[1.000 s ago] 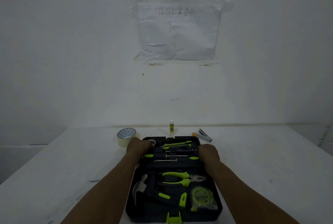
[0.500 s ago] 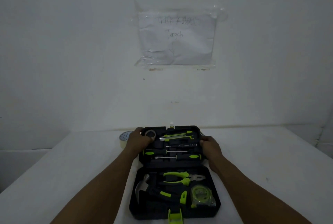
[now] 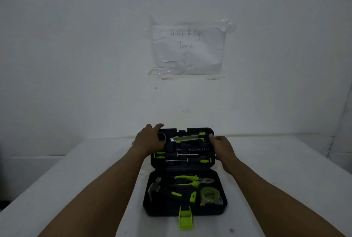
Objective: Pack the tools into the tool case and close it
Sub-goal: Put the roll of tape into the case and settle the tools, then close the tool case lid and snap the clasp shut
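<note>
White paper point(image 3: 187, 49) taped on the wall reads "Tengah". Below, the tool case point(image 3: 184, 209) lies open on the table point(image 3: 285, 179); left hand point(image 3: 150, 139) and right hand point(image 3: 222, 144) grip its raised lid's point(image 3: 182, 166) upper corners.

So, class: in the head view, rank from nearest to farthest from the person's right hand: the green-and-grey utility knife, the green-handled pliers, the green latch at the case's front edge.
Measured from the right hand:
1. Green-and-grey utility knife, in the raised lid, beside the fingertips.
2. Green-handled pliers, in the base tray, below the hand.
3. Green latch, at the case's near edge, closest to the camera.
</note>
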